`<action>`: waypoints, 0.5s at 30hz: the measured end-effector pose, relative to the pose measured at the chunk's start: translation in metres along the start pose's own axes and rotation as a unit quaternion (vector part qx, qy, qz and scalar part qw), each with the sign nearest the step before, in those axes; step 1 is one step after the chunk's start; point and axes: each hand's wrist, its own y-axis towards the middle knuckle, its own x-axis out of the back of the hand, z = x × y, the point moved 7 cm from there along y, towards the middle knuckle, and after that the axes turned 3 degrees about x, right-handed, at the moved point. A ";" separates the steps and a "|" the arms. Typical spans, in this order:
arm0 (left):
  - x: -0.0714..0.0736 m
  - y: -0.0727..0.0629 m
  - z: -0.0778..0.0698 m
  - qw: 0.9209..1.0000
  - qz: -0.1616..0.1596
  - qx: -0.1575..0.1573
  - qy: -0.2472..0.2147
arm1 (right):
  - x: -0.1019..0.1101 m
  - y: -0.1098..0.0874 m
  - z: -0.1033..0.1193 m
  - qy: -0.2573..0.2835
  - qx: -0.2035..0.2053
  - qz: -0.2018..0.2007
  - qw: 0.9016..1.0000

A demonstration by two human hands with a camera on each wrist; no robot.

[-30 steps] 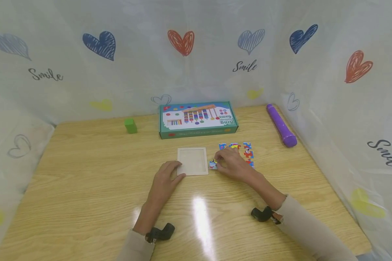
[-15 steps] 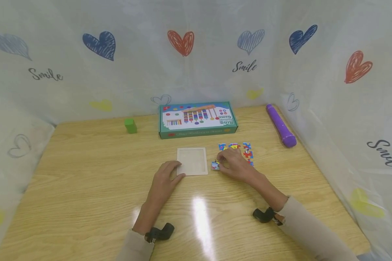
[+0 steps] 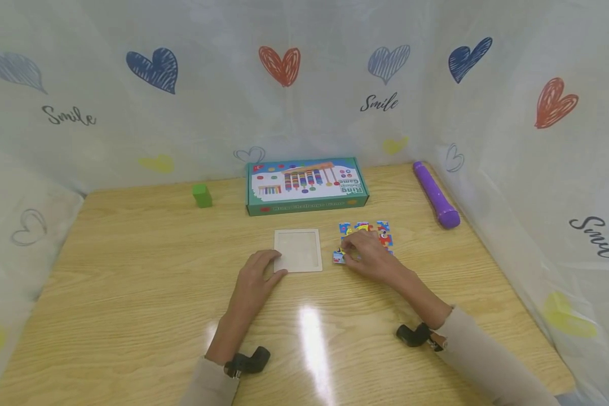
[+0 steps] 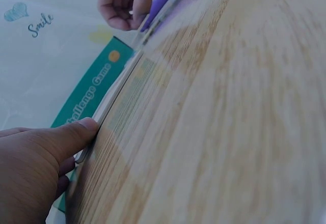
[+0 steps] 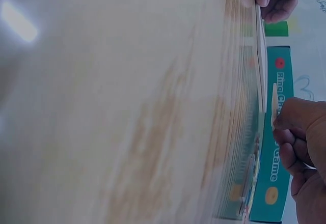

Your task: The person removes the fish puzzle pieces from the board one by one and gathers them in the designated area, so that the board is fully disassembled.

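A square wooden puzzle tray (image 3: 319, 252) with a raised rim lies on the table. My left hand (image 3: 251, 285) holds its near left corner, the thumb along the near edge in the left wrist view. Beside the tray on the right, my right hand (image 3: 370, 256) pinches a jigsaw piece (image 3: 338, 257) printed in light blue. In the right wrist view that piece (image 5: 275, 99) stands tilted up between thumb and fingers, above the table. More colourful jigsaw pieces (image 3: 384, 237) lie under and behind the right hand, which partly hides them.
Behind the tray lies a green Ring Challenge Game box (image 3: 307, 189). A green block (image 3: 202, 195) stands to its left, and a purple toy microphone (image 3: 436, 194) lies at the right. A printed curtain (image 3: 208, 113) hangs round the wooden table (image 3: 132, 282).
My right hand has shifted a little to the right with the jigsaw piece, away from the tray. The left hand keeps its place at the tray's corner.
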 end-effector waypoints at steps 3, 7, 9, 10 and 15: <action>0.000 0.000 0.000 1.000 0.000 0.001 0.000 | 0.000 -0.001 0.000 0.000 0.000 0.002 1.000; -0.001 0.000 0.001 1.000 0.005 0.005 0.000 | 0.002 -0.002 -0.001 -0.003 0.003 0.000 1.000; -0.001 0.000 0.002 1.000 0.006 0.007 0.000 | 0.002 -0.002 -0.001 -0.005 0.005 -0.002 1.000; -0.001 0.000 0.002 1.000 0.007 0.008 0.000 | 0.003 -0.002 -0.001 -0.006 0.007 -0.002 1.000; -0.001 0.000 0.003 1.000 0.008 0.010 -0.002 | 0.004 -0.002 0.000 -0.007 0.010 -0.002 1.000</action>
